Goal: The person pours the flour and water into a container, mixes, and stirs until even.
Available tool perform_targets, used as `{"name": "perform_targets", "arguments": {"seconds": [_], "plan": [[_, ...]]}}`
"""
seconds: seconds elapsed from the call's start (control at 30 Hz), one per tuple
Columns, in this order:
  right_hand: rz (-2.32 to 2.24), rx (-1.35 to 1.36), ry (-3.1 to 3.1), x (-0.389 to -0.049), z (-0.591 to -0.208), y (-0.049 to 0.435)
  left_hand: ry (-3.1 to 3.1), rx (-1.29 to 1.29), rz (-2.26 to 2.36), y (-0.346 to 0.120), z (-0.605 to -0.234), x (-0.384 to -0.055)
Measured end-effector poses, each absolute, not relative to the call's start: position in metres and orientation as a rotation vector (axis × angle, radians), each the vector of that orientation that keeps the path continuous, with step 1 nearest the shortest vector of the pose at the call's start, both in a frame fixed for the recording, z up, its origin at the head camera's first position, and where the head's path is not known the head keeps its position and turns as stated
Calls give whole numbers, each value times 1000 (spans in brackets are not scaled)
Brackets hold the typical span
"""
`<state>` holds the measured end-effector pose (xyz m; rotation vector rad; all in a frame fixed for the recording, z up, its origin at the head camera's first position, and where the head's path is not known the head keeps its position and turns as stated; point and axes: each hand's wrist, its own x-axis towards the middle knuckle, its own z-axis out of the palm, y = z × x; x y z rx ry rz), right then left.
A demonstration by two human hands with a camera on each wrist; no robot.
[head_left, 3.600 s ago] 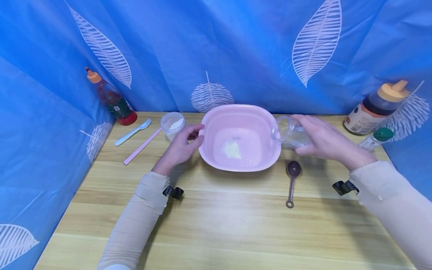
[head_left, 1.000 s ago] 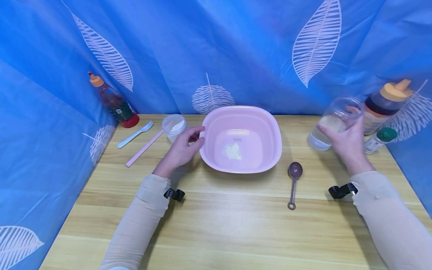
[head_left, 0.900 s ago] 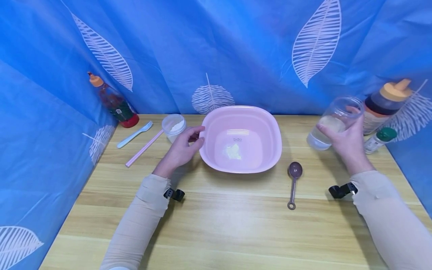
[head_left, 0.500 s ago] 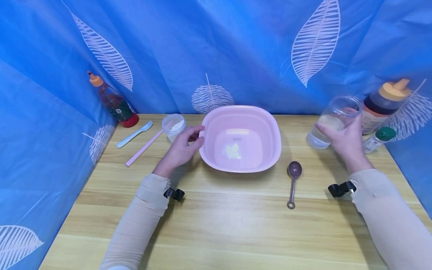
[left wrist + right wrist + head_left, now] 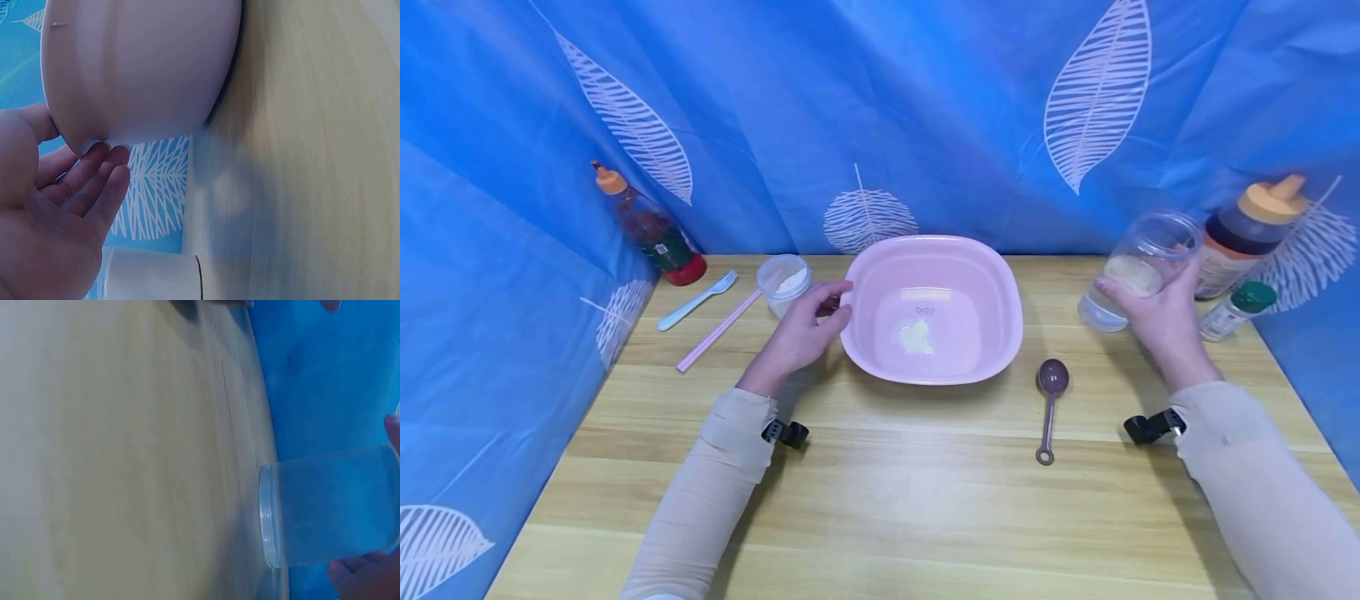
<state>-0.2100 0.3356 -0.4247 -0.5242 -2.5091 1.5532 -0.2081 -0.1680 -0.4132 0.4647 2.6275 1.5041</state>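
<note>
A pink basin (image 5: 932, 367) stands in the middle of the table, with a patch of white powder (image 5: 917, 335) on its floor. At its left side my left hand (image 5: 808, 329) grips the rim, fingers underneath, as the left wrist view shows. Towards the back right, my right hand (image 5: 1161, 321) holds a clear open-topped jar (image 5: 1102, 304) round its side. In the right wrist view the clear jar (image 5: 331, 506) has its base at or very near the tabletop; I cannot tell whether it touches. A brown measuring spoon (image 5: 1052, 379) lies between basin and jar.
Behind my left hand is a tub of white powder (image 5: 786, 279). A pink stick (image 5: 718, 332), pale blue fork (image 5: 698, 300) and red sauce bottle (image 5: 658, 233) are further left. A dark sauce bottle (image 5: 1247, 229) and green-capped shaker (image 5: 1236, 310) stand close to my right hand.
Since the earliest frame, my right hand has carried the jar from its tilt over the basin's right rim away to the right, and turned it more upright. Over the last second little has changed.
</note>
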Motion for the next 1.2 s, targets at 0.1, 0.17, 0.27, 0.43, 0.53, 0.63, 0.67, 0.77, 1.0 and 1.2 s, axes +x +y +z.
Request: {"name": "perform_targets", "arguments": {"seconds": [0.1, 0.17, 0.27, 0.43, 0.53, 0.63, 0.67, 0.77, 1.0, 1.2], "plan": [[1550, -549, -2532, -203, -424, 334, 2629, 467, 1506, -168, -413, -208], [1558, -548, -2549, -198, -424, 333, 2635, 472, 1508, -169, -414, -208], [1606, -535, -2561, -189, -423, 331, 2644, 475, 1507, -170, -414, -207], [1673, -533, -2606, -166, -420, 331, 2640, 468, 1497, -170, -414, -206], [1668, -519, -2635, -154, -419, 333, 2635, 461, 1490, -170, -413, -205], [1647, -514, -2656, -144, -419, 334, 2633, 457, 1486, -170, -413, -205], [1644, -514, -2660, -141, -419, 335, 2633, 459, 1486, -170, -413, -206], [1627, -501, -2670, -131, -422, 334, 2632, 464, 1485, -169, -413, -206], [1645, -360, -2627, -110, -434, 324, 2631, 469, 1482, -169, -413, -207], [1637, -247, -2695, -94, -439, 310, 2630, 460, 1478, -168, -412, -207]]}}
